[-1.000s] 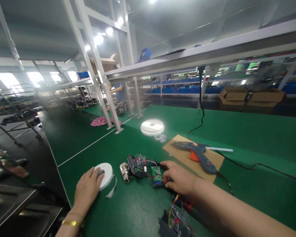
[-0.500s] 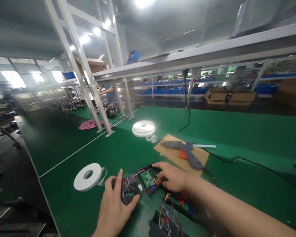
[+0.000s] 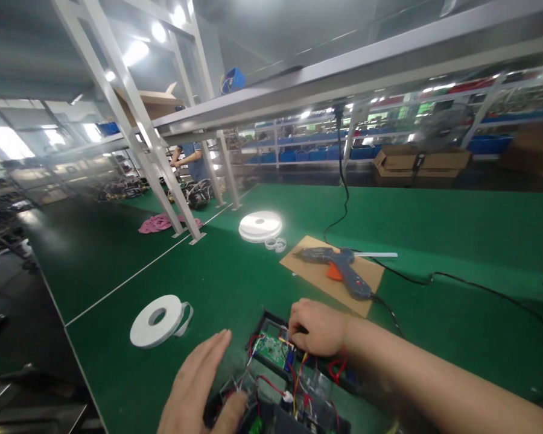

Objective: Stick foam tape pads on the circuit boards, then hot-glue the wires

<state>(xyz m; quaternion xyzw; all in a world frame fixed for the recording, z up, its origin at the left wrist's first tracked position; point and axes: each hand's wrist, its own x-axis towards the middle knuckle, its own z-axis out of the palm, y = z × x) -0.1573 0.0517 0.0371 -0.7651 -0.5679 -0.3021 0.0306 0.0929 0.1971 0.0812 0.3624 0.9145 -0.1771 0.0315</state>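
Observation:
My right hand (image 3: 315, 327) is curled on the far edge of a black housing holding a green circuit board (image 3: 269, 349) with red, yellow and blue wires. My left hand (image 3: 198, 384) lies with fingers stretched forward and the thumb pressed on a black wired module (image 3: 235, 399) at the bottom edge. More wired electronics (image 3: 306, 402) sit between my two arms. A white tape roll (image 3: 155, 312) lies to the left, apart from my left hand.
A blue glue gun (image 3: 337, 269) rests on a cardboard sheet (image 3: 371, 278), its black cord (image 3: 457, 279) trailing right. White tape rolls (image 3: 260, 226) lie further back. Metal frame posts (image 3: 163, 169) stand on the green bench. Another person (image 3: 190, 161) works at the far left.
My left hand left the white tape roll, moved right and took hold of the black module. Both hands drew the electronics closer to me; the view tilted up.

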